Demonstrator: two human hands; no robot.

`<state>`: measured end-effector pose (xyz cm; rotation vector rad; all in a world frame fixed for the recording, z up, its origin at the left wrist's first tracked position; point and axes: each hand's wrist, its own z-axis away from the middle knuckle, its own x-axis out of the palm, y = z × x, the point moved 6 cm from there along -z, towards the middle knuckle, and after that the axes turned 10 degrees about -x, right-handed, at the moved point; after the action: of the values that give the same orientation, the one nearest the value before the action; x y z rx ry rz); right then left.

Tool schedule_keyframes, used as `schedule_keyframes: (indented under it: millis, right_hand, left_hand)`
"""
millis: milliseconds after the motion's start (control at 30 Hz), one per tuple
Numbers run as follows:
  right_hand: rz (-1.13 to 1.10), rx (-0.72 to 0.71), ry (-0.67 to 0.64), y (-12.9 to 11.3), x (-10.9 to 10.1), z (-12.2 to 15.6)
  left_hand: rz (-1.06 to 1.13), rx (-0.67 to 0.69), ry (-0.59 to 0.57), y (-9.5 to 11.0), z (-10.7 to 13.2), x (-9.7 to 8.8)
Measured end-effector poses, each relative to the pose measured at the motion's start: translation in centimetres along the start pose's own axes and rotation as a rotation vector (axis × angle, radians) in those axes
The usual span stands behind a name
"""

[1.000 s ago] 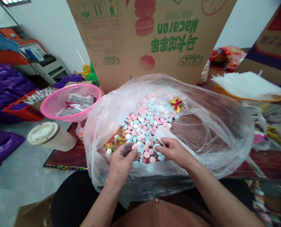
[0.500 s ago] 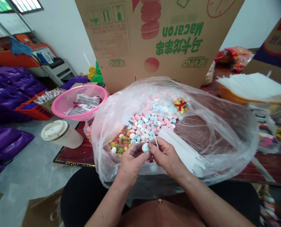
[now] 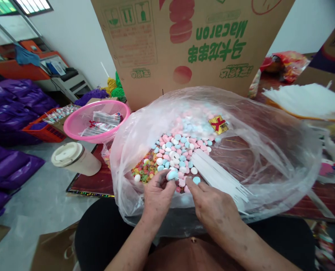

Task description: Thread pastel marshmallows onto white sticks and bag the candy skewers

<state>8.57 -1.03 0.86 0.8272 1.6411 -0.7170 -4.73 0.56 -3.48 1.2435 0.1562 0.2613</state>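
Note:
A big clear plastic bag (image 3: 269, 158) lies open on the table and holds a heap of pink, blue and white candies (image 3: 178, 150), small coloured ring candies (image 3: 144, 169) and a bundle of white sticks (image 3: 220, 177). My left hand (image 3: 157, 195) pinches a pale blue candy (image 3: 172, 175) at the near edge of the heap. My right hand (image 3: 209, 205) rests beside it, fingertips among the candies next to the near end of the sticks; whether it holds a stick I cannot tell. A small gold packet with a red bow (image 3: 218, 124) lies farther back in the bag.
A large Macaron cardboard box (image 3: 190, 45) stands behind the bag. At the left are a pink basket (image 3: 79, 128) with wrapped packs, a lidded beige cup (image 3: 74, 160), an orange crate (image 3: 43, 131) and purple bags (image 3: 12, 165). More white sticks (image 3: 305, 99) lie at the right.
My hands came together from the heap, the left one lifting a pale blue candy. My right hand then dropped back toward the candies by the sticks.

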Motion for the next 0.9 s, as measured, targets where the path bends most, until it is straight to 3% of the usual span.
schedule_keyframes:
  millis: [200,367,500,600,633,700,800,900]
  right_hand:
    - [0.074,-0.014,-0.036,-1.4,0.1,-0.1]
    - [-0.092,0.017,-0.106,-0.3,2.3,0.2]
    - [-0.204,0.008,-0.127,0.3,4.0,0.9]
    - [-0.319,0.036,-0.044,0.8,4.7,0.9]
    - [-0.378,0.043,-0.005,1.0,4.8,0.7]
    - [-0.464,0.063,0.04,1.6,5.0,0.5]
    - [-0.514,0.082,0.008,2.1,5.1,0.3]
    - [-0.564,0.038,-0.005,1.3,4.7,0.2]
  left_hand:
    - [-0.416,0.295,0.152,0.5,1.4,0.6]
    - [-0.501,0.303,0.038,-0.4,1.4,1.5]
    - [-0.613,0.373,0.113,-0.4,1.9,1.3]
    - [-0.707,0.469,-0.016,0.1,2.5,1.8]
    - [-0.726,0.465,-0.051,0.4,2.4,1.5]
    - [-0.761,0.395,-0.012,1.1,1.4,-0.3]
    - [-0.878,0.251,0.202,1.8,-1.3,-4.3]
    - [-1.055,0.219,0.172,1.0,-3.5,-5.9]
